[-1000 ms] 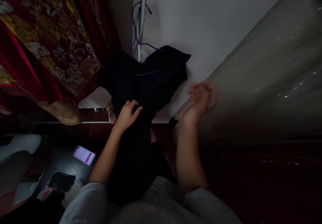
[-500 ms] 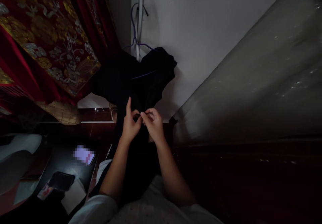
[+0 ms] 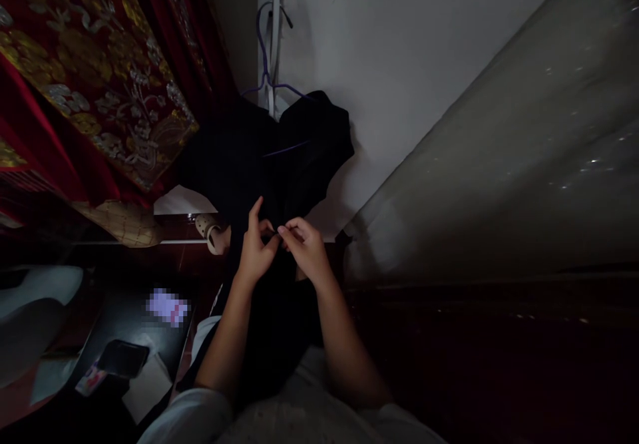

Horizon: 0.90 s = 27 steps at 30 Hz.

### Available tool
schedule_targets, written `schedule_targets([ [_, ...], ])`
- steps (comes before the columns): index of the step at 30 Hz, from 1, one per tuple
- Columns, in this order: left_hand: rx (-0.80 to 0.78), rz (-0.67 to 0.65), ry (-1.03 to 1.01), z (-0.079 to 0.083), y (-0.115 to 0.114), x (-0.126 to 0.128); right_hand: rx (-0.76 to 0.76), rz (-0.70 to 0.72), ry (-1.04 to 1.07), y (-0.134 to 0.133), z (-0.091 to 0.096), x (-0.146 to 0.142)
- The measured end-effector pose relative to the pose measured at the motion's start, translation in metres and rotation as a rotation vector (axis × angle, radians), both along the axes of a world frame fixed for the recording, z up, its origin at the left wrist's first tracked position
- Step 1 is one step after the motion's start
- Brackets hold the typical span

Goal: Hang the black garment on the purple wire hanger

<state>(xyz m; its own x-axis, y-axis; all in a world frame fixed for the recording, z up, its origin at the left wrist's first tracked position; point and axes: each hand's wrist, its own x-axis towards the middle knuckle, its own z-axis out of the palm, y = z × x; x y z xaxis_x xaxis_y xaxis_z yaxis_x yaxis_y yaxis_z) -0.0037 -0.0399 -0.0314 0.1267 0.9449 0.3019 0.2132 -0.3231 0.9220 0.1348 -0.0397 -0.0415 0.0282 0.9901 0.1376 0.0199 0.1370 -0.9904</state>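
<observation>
A black garment hangs from a purple hanger in front of me, its collar spread and its lower part falling between my arms. My left hand pinches the garment's front between thumb and bent fingers, with one finger raised. Beside it, fingertips almost touching, my right hand is closed in a pinch on the same dark cloth. Any small part between the fingertips is too dark to make out.
Red embroidered cloth hangs at the left. A black stool bears a lit phone, a dark phone and a white box. A beige clog is on a foot. A grey sheet slopes at the right.
Both hands keep their pinch at the garment's front, with only slight finger movement. The garment's right side has spread a little outward. The foot in the clog has shifted left into fuller view.
</observation>
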Motion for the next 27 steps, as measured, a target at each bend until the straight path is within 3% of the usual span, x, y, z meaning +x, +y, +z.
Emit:
schedule_targets([
  [10,0.045,-0.039,0.000,-0.005,0.005,-0.008,0.079,0.038,-0.128,0.006,-0.014,0.011],
  [19,0.028,-0.095,-0.083,-0.005,0.003,-0.010,0.342,0.007,-0.190,0.020,0.000,0.017],
  [23,0.037,-0.101,-0.039,0.003,0.003,-0.019,0.485,-0.087,-0.280,0.059,0.022,0.011],
  [27,0.036,-0.111,-0.002,0.005,0.005,-0.028,0.665,-0.255,-0.428,0.127,0.068,0.016],
])
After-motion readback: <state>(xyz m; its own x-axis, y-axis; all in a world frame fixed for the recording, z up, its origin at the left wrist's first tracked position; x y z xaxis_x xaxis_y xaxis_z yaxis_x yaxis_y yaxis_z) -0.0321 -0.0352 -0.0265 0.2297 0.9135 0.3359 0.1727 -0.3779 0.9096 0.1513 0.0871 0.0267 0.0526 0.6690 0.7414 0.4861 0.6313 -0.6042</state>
